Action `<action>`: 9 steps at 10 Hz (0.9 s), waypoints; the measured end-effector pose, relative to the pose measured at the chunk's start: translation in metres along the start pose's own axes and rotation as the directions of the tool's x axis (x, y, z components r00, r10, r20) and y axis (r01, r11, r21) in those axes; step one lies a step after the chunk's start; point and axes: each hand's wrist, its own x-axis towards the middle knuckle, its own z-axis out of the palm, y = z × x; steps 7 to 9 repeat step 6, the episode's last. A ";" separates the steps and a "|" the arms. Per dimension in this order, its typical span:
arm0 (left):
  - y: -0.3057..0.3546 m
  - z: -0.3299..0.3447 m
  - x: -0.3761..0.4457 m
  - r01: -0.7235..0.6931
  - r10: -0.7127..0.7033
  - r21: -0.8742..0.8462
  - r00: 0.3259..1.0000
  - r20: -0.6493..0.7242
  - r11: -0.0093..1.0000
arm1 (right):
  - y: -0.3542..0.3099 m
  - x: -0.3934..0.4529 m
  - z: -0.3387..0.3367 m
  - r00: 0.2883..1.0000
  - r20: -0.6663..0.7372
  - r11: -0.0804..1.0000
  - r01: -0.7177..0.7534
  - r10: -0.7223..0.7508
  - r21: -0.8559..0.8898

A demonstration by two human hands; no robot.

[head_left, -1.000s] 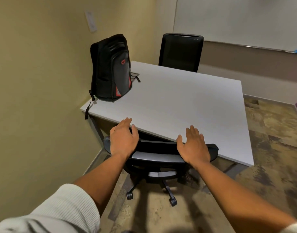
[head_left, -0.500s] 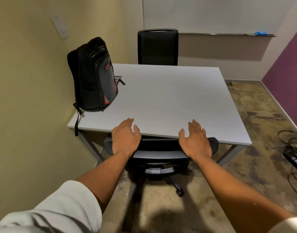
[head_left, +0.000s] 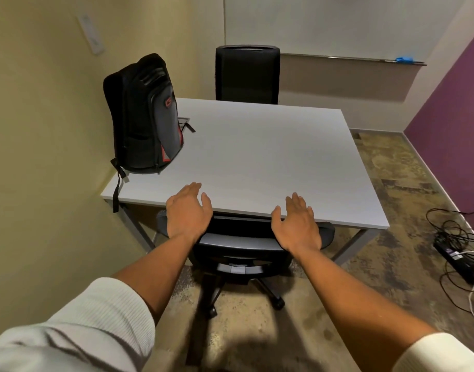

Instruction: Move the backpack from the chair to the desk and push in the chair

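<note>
A black backpack with red trim stands upright on the near left corner of the white desk, one strap hanging over the edge. A black office chair is tucked under the desk's near edge, its seat hidden beneath the top. My left hand and my right hand are spread flat, fingers apart, over the top of the chair's backrest near its two ends. Whether the palms touch the backrest is unclear.
A second black chair stands at the desk's far side. The yellow wall runs close along the left. A power strip with tangled cables lies on the floor at the right, near the purple wall.
The view has swung to the right, showing the purple wall and cables. My hands have spread and lifted slightly over the backrest, and the chair sits a little deeper under the desk.
</note>
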 end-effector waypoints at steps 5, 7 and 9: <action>0.041 -0.034 0.035 -0.183 0.183 0.047 0.983 -0.016 0.982 | -0.033 0.023 -0.051 0.976 -0.124 0.980 0.167 -0.180 -0.111; 0.053 -0.045 0.043 -0.210 0.211 0.072 0.978 0.001 0.975 | -0.041 0.030 -0.064 0.964 -0.145 0.972 0.208 -0.222 -0.110; 0.053 -0.045 0.043 -0.210 0.211 0.072 0.978 0.001 0.975 | -0.041 0.030 -0.064 0.964 -0.145 0.972 0.208 -0.222 -0.110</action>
